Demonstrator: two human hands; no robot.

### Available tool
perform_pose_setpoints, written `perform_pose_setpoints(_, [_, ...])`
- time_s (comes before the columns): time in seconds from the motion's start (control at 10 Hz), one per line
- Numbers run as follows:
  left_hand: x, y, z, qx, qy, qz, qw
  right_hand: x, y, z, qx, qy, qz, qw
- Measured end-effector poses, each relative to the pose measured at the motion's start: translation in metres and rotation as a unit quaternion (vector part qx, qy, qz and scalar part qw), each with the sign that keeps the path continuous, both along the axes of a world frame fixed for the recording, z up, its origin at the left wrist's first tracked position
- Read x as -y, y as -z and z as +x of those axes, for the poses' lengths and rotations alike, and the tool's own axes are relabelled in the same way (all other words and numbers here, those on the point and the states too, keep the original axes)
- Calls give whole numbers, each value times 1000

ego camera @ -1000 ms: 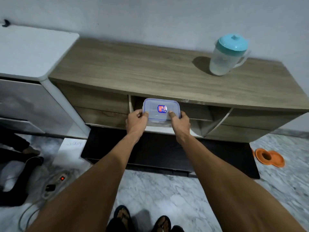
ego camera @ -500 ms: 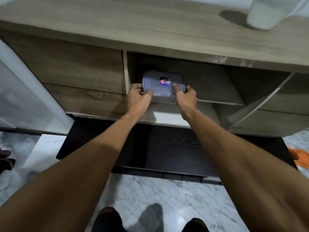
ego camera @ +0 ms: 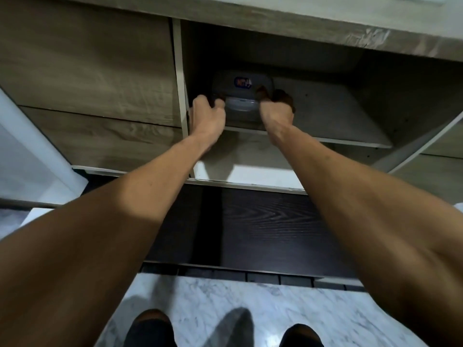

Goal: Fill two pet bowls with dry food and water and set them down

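Note:
A clear plastic container (ego camera: 241,96) with a lid and a red-and-blue sticker sits on the upper shelf (ego camera: 325,116) of the open wooden cabinet compartment. My left hand (ego camera: 208,113) grips its left end and my right hand (ego camera: 275,108) grips its right end. The container is deep in the shadow of the compartment, and its contents cannot be made out. No pet bowls or pitcher are in view.
The wooden cabinet top edge (ego camera: 325,28) overhangs the compartment. A closed wood-grain panel (ego camera: 87,71) lies to the left, and a dark board (ego camera: 250,226) below. My feet (ego camera: 150,329) stand on a marble floor (ego camera: 225,301). A white appliance (ego camera: 25,151) stands at the far left.
Both hands have pushed the container from in front of the cabinet further back onto the shelf. My head has dropped lower and closer, so the pitcher and orange bowl have left the view.

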State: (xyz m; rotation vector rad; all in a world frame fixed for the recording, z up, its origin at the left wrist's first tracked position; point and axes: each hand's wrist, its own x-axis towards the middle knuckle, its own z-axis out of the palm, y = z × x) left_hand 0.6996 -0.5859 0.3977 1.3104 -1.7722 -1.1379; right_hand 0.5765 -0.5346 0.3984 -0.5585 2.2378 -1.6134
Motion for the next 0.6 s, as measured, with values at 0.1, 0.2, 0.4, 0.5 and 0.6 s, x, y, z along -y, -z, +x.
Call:
perform_pose_setpoints(0.1, [5,6,-2,12,-10,-2,1000,8,9,-5,-35,1,27,999])
perform_pose_setpoints(0.2, [10,9,-2,20,-6,5,1000,11,13,-4,-43,-10,45,998])
perform_pose_setpoints(0.4, [10,8,3,29,33,54,998,9,15,-5,-38,-29,99,994])
perform_pose_setpoints(0.5, [6,6,16,38,47,91,994,-6,13,0,4,-8,88,996])
perform_pose_setpoints(0.6, [-21,13,54,28,57,143,988,-52,21,23,25,9,101,995])
